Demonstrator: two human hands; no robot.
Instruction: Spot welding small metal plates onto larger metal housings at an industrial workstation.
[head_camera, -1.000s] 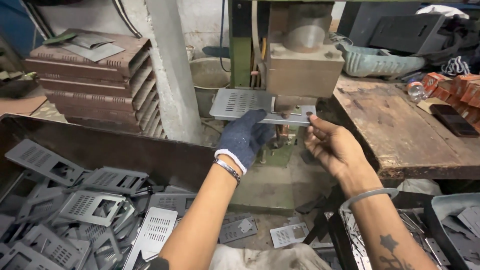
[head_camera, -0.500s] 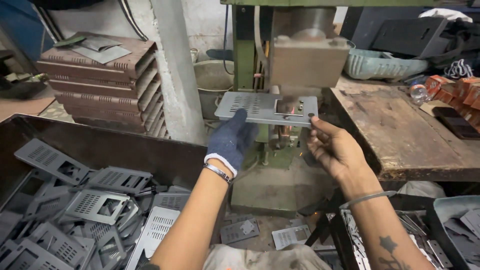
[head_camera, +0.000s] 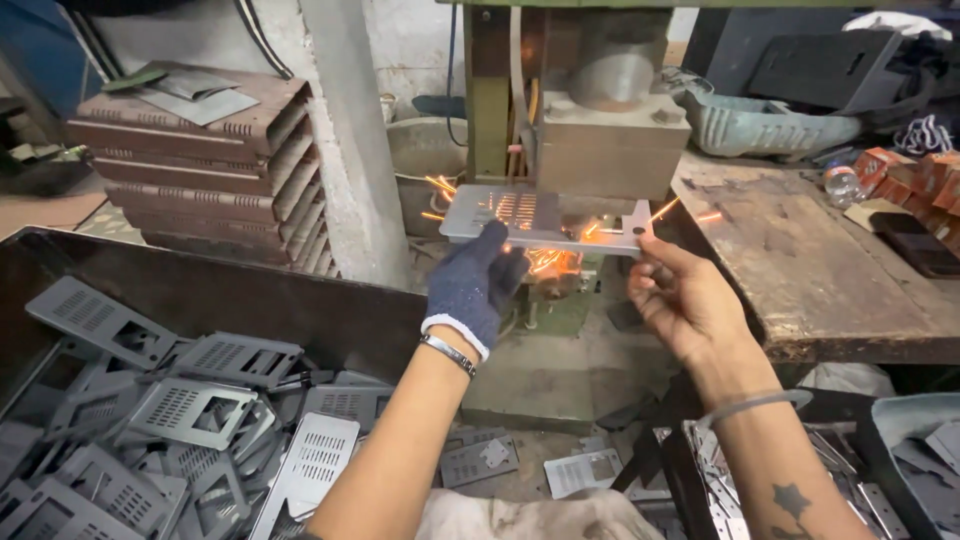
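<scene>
Left hand (head_camera: 478, 285), in a dark knit glove, grips the near edge of a flat perforated metal plate (head_camera: 530, 215); bare right hand (head_camera: 680, 295) pinches its right corner. Plate is held level under the grey block of the press (head_camera: 610, 145), orange sparks (head_camera: 545, 262) flying beneath it. Dark bin (head_camera: 200, 290) of similar grey plates lies lower left; scarred wooden bench (head_camera: 800, 250) stands right.

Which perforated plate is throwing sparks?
The bare metal plate held under the press by the left hand and right hand; the grey plates in the bin lie untouched.
</scene>
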